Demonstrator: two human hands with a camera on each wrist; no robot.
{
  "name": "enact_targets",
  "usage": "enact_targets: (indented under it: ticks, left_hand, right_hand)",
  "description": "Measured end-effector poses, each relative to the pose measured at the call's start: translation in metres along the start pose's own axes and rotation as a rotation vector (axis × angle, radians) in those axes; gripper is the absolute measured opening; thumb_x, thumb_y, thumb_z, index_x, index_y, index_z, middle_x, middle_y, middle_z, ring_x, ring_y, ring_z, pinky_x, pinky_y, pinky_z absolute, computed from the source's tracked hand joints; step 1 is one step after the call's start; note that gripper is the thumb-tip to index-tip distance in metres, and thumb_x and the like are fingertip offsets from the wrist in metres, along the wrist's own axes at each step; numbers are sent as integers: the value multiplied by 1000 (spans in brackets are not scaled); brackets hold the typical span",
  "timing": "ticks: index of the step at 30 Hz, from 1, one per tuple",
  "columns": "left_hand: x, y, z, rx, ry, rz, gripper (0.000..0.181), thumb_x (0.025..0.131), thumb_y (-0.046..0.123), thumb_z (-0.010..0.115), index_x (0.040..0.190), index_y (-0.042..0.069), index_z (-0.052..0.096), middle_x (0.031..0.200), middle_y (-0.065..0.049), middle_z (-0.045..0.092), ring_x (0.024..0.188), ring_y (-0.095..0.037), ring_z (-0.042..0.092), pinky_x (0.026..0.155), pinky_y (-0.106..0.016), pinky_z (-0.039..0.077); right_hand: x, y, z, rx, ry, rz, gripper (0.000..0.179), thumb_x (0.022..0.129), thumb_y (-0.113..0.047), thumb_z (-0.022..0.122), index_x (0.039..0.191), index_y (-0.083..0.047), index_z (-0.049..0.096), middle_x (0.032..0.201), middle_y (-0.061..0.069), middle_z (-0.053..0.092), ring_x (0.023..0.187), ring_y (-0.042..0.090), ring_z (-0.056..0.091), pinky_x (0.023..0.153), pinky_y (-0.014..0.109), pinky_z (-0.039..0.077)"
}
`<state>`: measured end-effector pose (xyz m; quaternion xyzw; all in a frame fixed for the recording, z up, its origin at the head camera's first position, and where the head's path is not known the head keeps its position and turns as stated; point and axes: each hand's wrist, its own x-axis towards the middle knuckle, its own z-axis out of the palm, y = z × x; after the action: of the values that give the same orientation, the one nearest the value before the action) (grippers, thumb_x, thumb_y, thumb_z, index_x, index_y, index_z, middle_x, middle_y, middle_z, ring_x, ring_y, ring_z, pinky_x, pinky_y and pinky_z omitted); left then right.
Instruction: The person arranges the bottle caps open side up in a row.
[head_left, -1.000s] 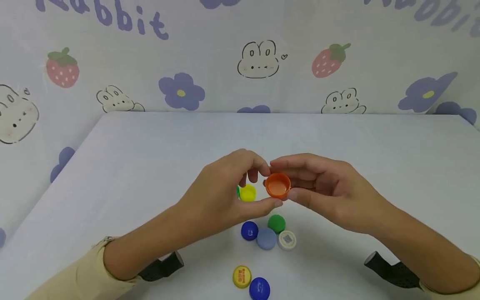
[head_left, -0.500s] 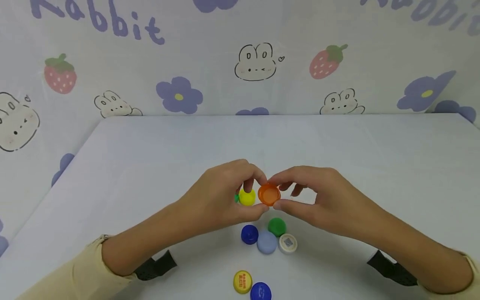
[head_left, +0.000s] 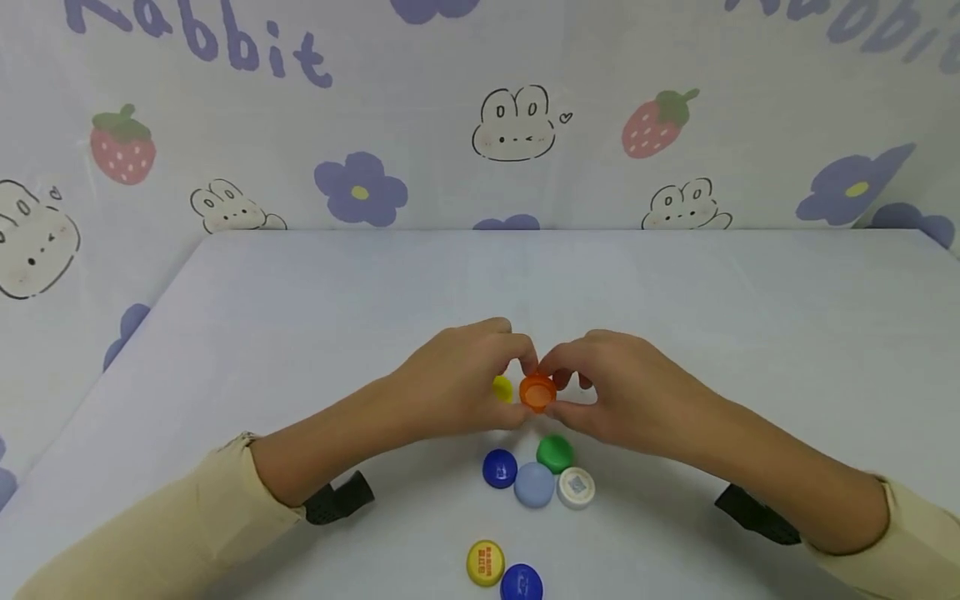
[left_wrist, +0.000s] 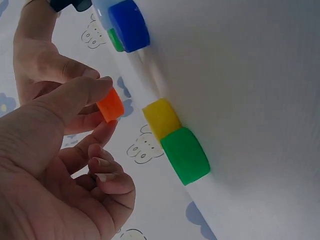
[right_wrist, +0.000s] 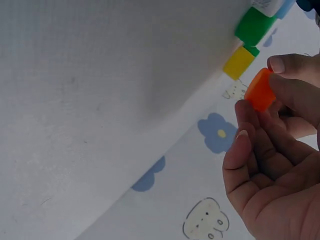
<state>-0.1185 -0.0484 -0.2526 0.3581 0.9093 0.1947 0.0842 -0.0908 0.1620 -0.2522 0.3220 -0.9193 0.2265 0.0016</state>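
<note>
Between both hands an orange bottle cap [head_left: 537, 392] is held up off the white table, its hollow side facing the head view. My left hand [head_left: 468, 383] pinches its left side with thumb and index finger. On the other side, my right hand [head_left: 626, 387] pinches it the same way, the remaining fingers loosely bent. A yellow cap [head_left: 502, 389] lies just beyond the left hand, partly covered by it in the head view. Touching that one is a green cap [left_wrist: 186, 156], visible in the left wrist view but hidden from the head camera.
Nearer on the table [head_left: 337, 308] sit a dark blue cap [head_left: 499, 468], a light blue cap [head_left: 534, 485], another green cap [head_left: 555, 454] and a white cap [head_left: 576, 487]. At the front edge of view are a printed yellow cap [head_left: 486, 563] and a blue cap [head_left: 521, 582].
The orange cap has shifted left and slightly down. The right hand's fingers have come in around its edge, and both hands have drawn closer together. The far green cap is now covered in the head view.
</note>
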Motion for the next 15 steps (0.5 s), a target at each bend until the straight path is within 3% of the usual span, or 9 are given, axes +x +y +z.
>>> enact_targets:
  ticks: [7,15]
  left_hand:
    - [10,-5,5,41,-76,-52,32,85,26,84,114,17,71,92,0,55,75,-15,53,61,-24,42]
    - [13,-9,10,70,-98,-75,33,88,26,81,118,17,71,92,1,54,78,-16,53,62,-24,42]
  right_hand:
    - [11,3,6,-54,-93,50,20,85,-15,85,103,-12,77,91,-7,72,87,17,64,76,34,54]
    - [19,3,12,-110,-126,87,22,84,-13,84,104,-10,75,92,-3,73,85,17,65,77,35,55]
